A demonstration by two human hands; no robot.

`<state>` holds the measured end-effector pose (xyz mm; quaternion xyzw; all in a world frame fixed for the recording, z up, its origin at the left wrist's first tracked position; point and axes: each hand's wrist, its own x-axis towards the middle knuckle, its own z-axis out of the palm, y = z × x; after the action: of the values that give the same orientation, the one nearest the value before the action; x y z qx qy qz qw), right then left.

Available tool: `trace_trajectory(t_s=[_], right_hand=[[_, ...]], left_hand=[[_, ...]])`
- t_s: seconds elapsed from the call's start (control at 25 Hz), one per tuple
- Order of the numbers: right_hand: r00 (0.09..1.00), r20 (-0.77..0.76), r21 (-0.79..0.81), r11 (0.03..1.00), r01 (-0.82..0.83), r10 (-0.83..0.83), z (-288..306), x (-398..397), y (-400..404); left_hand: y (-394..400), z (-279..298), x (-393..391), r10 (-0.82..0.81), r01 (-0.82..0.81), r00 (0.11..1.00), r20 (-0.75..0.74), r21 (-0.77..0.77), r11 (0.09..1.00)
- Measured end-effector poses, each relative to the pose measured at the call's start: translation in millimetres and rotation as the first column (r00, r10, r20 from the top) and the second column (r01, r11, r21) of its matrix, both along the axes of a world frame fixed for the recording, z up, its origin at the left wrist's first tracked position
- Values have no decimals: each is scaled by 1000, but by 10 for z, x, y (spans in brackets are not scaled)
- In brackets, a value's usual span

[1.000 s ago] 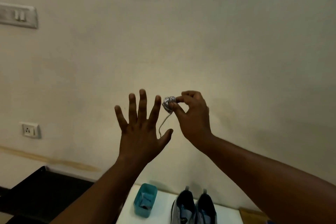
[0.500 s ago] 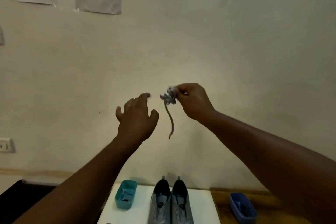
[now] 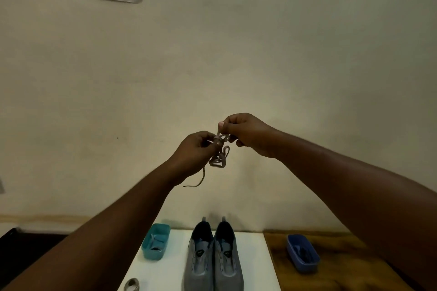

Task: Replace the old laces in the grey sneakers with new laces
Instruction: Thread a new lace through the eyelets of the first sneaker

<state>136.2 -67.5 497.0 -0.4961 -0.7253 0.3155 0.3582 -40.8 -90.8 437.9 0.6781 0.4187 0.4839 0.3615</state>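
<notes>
Pale wall fills most of what I see, and against it I hold both hands up at chest height, well above the table. My left hand [image 3: 197, 149] has its fingers curled in, pinching one side of a small grey lace bundle [image 3: 220, 151]. My right hand [image 3: 246, 133] pinches the top of the same bundle between thumb and forefinger, the other fingers folded under. The two hands are almost touching, with the tangle of loops between them and one loose end [image 3: 198, 181] trailing down below my left wrist.

I judge this to be the step of undoing a bundled lace so it runs free. Whether it is a new lace or an old one I cannot tell from here. What comes next, I think, calls for finding the wrap that binds the loops and drawing it off gently, so the coils fall open instead of knotting.

Down on the white board [image 3: 268, 264] the grey sneakers [image 3: 214, 260] stand side by side, toes toward me; they look unlaced, though it is too dim to be sure. Just left of them sits a teal tub [image 3: 156, 244], and well to the right, on the brown wooden surface [image 3: 354, 267], a blue tub [image 3: 303, 253], each with something small inside. A roll of tape [image 3: 132, 284] lies near the board's front-left corner.
</notes>
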Motion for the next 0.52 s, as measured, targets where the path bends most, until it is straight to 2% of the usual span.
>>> trace_trajectory(t_s=[0.04,0.08,0.12,0.16,0.2,0.24,0.28,0.32,0.36,0.4,0.44,0.48,0.52], right_hand=[[994,-107,-47,999,12,-17,3,29,20],[958,-278,-111,993,34,-64,14,70,41],[884,-450,-174,983,50,-125,43,116,58],[814,-553,-211,975,70,-178,77,170,70],[796,-567,-211,971,108,-212,102,227,85],[827,-513,-186,970,154,-230,104,274,107],[878,-420,-141,973,185,-228,92,308,125],[925,-315,-93,977,194,-213,70,328,145],[955,-231,-60,982,179,-188,42,329,157],[972,-180,-54,988,143,-150,8,321,168],[982,-159,-80,993,87,-99,-19,308,168],[984,-172,-134,991,16,-39,-45,298,164],[978,-208,-195,979,-63,22,-59,289,154]], left_hand=[[41,-80,8,19,-18,999,-40,9,1000],[91,-186,7,60,-57,990,-127,25,998],[149,-320,-13,100,-93,962,-254,40,995],[201,-473,-45,116,-111,913,-391,36,993],[242,-636,-76,110,-123,840,-532,10,992],[285,-790,-115,107,-157,739,-665,-15,987],[314,-913,-156,142,-218,636,-758,0,976],[327,-983,-177,206,-281,580,-788,43,959],[327,-986,-177,263,-310,619,-740,78,948],[307,-921,-142,291,-300,748,-597,87,950],[277,-804,-69,256,-250,894,-368,66,966],[245,-649,39,150,-148,980,-134,28,989],[222,-481,164,26,-27,999,26,23,999]])
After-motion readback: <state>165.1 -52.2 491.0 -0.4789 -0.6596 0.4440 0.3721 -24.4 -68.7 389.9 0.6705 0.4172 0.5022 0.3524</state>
